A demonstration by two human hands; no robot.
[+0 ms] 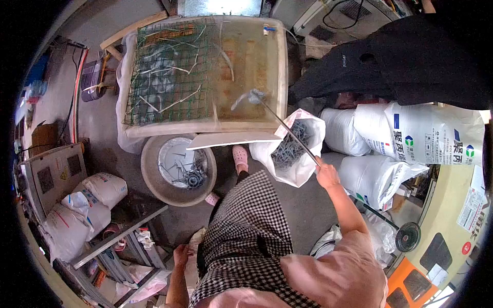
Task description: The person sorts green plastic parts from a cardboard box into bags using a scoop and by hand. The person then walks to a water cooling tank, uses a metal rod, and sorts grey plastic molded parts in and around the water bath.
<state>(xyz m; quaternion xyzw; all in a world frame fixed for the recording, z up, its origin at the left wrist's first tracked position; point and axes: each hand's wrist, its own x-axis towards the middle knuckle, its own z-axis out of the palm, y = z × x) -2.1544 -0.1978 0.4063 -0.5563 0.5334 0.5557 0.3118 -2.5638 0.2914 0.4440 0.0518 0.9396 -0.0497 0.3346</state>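
The rod (290,132) is slanting across the open white bag (261,150), its far end carrying a limp grey piece (252,96) above the bare side of the tank (282,66); whether that piece is touching the liquid, I cannot tell. My right hand (327,173) is clamping the near end, fingers closed around it. Beneath the rod, the bag is holding a heap of thin grey parts (290,149). A white board (233,140) is lying along the near edge of the tank, and green mesh (169,77) is covering the left side. Left of the bag, the round tub (149,172) is containing more grey pieces (194,177). Printed white sacks (398,133) are lying to the right, with a dark garment (380,64) spreading beyond them. My left hand (181,255) is hanging low, left of the checked apron (246,215); its finger closure I cannot tell.
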